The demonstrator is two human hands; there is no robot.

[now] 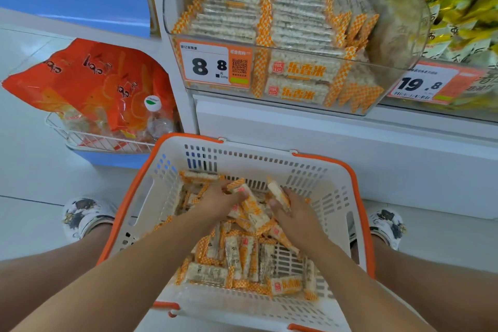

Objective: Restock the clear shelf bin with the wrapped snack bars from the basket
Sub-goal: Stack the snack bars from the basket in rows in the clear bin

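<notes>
Orange bag point(89, 81) in wire rack point(89, 140)

— What can you read on the bin point(296, 43)?
— Its price tag point(215, 66) says "8.8", with a QR code beside it. The bars point(301, 70) behind the front wall show "乐香米".
— And farther right?
— A second tag point(428, 85) reads "19.8". The orange bag's point(89, 75) print is not legible.

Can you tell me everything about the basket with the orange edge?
The basket is white plastic with slotted walls and an orange rim and handles. It sits upright on the pale floor between the person's feet, below the clear shelf bin. Loose wrapped snack bars cover its bottom, and the left hand and right hand reach inside, gripping bars.
</notes>
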